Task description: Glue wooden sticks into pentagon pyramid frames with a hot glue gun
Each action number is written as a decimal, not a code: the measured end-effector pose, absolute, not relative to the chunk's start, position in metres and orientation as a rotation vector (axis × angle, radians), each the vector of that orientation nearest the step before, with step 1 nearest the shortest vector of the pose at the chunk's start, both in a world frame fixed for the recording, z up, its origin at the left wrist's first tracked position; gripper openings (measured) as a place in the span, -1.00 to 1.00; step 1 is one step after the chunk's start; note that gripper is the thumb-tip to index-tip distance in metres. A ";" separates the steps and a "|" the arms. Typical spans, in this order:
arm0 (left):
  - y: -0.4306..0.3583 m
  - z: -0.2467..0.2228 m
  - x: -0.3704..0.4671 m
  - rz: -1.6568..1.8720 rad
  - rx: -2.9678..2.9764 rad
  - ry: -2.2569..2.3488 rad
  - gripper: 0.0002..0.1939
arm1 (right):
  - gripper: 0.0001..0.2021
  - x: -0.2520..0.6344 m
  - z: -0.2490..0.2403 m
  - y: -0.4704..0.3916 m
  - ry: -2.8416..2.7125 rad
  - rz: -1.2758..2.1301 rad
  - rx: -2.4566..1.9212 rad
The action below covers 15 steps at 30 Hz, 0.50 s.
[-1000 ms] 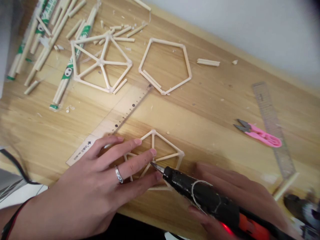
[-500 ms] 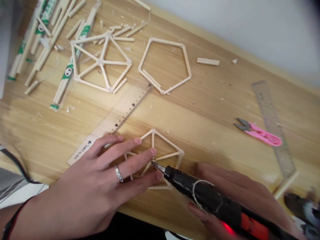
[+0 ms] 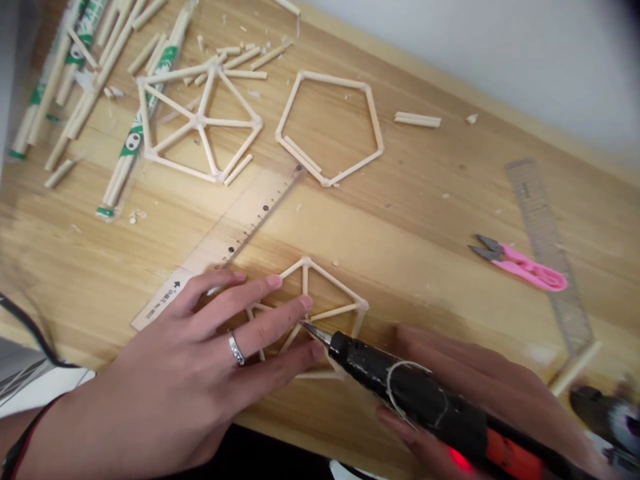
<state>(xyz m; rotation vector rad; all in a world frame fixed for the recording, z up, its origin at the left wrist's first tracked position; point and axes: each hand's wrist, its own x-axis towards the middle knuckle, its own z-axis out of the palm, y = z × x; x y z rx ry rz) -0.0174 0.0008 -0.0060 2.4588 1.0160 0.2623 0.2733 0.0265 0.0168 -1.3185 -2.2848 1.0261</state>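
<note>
My left hand point(image 3: 195, 367) lies with its fingers spread over a small frame of wooden sticks point(image 3: 335, 284), pressing on it near the table's front edge. Spokes meet at the middle of that frame, and my fingers hide much of its left side. Wrapped in my right hand point(image 3: 485, 373) is a black and orange hot glue gun point(image 3: 415, 393) with a red light glowing. Its metal tip points at the frame's centre joint, beside my left fingertips. A clear ruler point(image 3: 245, 213) runs diagonally, its lower end close to my left hand.
A spoked stick frame point(image 3: 230, 123) and an open pentagon of sticks point(image 3: 374, 120) lie further back. Wrapped chopsticks point(image 3: 133, 143) and cut pieces crowd the left. Pink thread snips point(image 3: 533, 267) rest on a second clear ruler point(image 3: 540, 220) at right. A black cable point(image 3: 37, 337) hangs at left.
The view has shifted very slightly. Both hands, the hot glue gun and the small frame keep the same positions relative to each other.
</note>
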 end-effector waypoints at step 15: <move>0.000 -0.006 -0.018 0.245 2.490 1.019 -0.29 | -0.72 0.313 0.007 0.001 -2.457 0.783 -1.432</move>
